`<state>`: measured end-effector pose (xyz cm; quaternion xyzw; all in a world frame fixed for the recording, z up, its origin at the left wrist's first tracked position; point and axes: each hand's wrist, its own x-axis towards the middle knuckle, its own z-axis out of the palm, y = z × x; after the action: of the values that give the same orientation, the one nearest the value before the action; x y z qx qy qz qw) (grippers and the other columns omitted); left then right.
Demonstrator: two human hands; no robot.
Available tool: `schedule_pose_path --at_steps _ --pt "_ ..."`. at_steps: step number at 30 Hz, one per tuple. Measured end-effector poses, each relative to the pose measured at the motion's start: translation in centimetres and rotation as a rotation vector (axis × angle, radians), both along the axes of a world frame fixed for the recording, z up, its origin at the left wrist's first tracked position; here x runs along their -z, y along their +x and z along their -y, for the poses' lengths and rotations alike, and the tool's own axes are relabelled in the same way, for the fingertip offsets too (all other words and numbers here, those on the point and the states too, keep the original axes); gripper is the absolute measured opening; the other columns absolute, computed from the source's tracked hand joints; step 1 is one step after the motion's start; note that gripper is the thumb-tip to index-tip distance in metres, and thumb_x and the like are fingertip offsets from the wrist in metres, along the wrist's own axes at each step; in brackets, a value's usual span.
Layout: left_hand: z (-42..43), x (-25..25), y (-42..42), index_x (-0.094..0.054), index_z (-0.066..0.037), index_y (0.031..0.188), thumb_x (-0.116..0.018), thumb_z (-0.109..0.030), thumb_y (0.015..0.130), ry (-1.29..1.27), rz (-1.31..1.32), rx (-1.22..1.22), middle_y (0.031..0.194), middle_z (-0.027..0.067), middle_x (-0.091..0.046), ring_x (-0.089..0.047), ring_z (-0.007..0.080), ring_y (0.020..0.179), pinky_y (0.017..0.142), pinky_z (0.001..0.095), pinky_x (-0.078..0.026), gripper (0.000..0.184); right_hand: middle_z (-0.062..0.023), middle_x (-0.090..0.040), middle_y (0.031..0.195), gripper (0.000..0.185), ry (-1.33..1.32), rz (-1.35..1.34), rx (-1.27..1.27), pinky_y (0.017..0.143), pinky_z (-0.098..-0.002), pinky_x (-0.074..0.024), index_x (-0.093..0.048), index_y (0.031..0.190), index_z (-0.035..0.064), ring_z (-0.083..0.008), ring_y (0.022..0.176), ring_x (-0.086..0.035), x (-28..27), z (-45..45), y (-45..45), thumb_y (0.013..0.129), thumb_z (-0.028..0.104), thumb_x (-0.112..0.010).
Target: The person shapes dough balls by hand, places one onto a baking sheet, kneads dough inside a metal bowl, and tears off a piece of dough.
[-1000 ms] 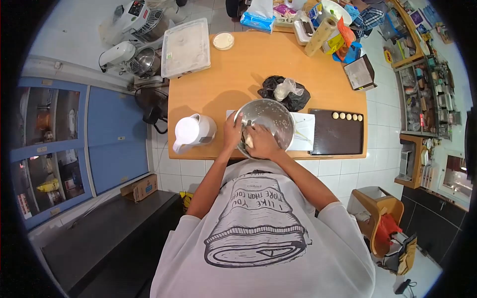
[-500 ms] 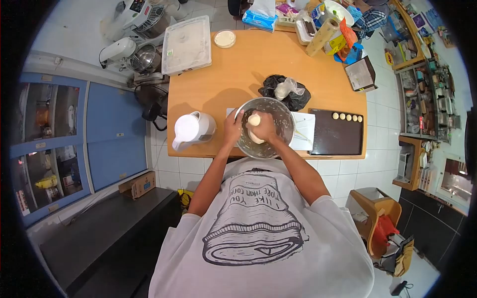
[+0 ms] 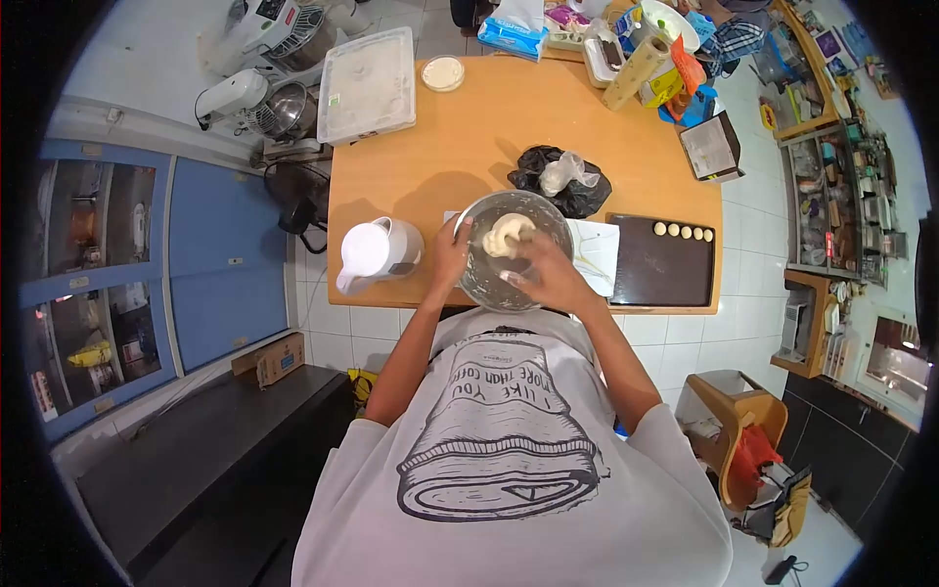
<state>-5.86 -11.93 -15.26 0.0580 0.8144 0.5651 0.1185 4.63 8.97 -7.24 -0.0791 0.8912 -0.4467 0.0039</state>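
Observation:
A metal mixing bowl with smears of dough on its wall stands at the table's near edge. Inside it lies a lump of pale dough. My left hand is closed on the bowl's left rim. Over the right part of the bowl, my right hand has its fingers apart, the fingertips at the dough's lower right side; whether they touch it I cannot tell. Just right of the bowl is a flat white thing, partly covered by it. Farther right, a dark baking tray carries several small dough balls along its far edge.
A white jug stands left of the bowl. Behind the bowl sits a black plastic bag with a clear bag on it. On the wooden table are also a lidded plastic box, a round tub and packages at the far right.
My right hand has loosened from the dough and drawn toward me and right, its fingers opening. The dough now shows as a folded lump. The bowl has shifted slightly left.

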Motion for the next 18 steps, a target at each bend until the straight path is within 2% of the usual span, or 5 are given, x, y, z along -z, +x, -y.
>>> schedule_pose_path --at_steps 3,6,9,15,18 --pt "-0.1 -0.9 0.4 -0.067 0.004 0.128 -0.055 -0.033 0.111 0.009 0.063 -0.006 0.113 0.0197 -0.076 -0.07 0.0251 0.103 0.093 0.0381 -0.053 0.042 -0.0289 -0.063 0.133 0.046 0.284 0.071 -0.1 0.118 -0.0547 -0.0387 -0.062 0.133 -0.0016 -0.0438 0.127 -0.059 -1.9 -0.2 0.8 0.099 0.028 -0.068" --pt "-0.4 -2.5 0.3 -0.067 0.003 0.129 -0.056 -0.034 0.111 -0.029 0.097 -0.01 0.114 0.0187 -0.076 -0.07 0.0254 0.105 0.095 0.038 -0.052 0.043 -0.0282 -0.064 0.133 0.042 0.282 0.258 -0.128 0.119 -0.0566 -0.0374 -0.063 0.133 -0.001 -0.0427 0.129 -0.059 -3.9 -0.3 0.4 0.101 0.025 -0.066" --pt "-0.3 -2.1 0.3 -0.068 0.003 0.128 -0.056 -0.034 0.11 -0.014 0.074 -0.011 0.112 0.0191 -0.076 -0.071 0.0261 0.105 0.095 0.0383 -0.052 0.042 -0.0256 -0.066 0.13 0.04 0.318 0.209 -0.08 0.12 -0.0595 -0.0348 -0.065 0.131 -0.0007 -0.0415 0.13 -0.059 -3.5 0.4 1.1 0.101 0.026 -0.065" --pt "-0.2 -1.8 0.4 -0.068 0.003 0.126 -0.055 -0.031 0.111 0.01 0.038 -0.002 0.109 0.0204 -0.075 -0.07 0.0263 0.1 0.091 0.0383 -0.053 0.039 -0.0246 -0.061 0.142 0.046 0.462 -0.015 -0.005 0.121 -0.0709 -0.0231 -0.067 0.135 0.0025 -0.0396 0.138 -0.054 -4.4 1.5 2.3 0.1 0.033 -0.067" --pt "-0.3 -1.9 0.4 -0.068 0.003 0.125 -0.054 -0.029 0.112 -0.015 0.02 -0.002 0.106 0.0204 -0.075 -0.07 0.0258 0.097 0.089 0.0381 -0.054 0.038 -0.0195 -0.065 0.139 0.045 0.436 -0.017 0.004 0.12 -0.0767 -0.0165 -0.071 0.131 0.004 -0.0378 0.15 -0.043 -5.3 1.4 1.9 0.103 0.039 -0.062"
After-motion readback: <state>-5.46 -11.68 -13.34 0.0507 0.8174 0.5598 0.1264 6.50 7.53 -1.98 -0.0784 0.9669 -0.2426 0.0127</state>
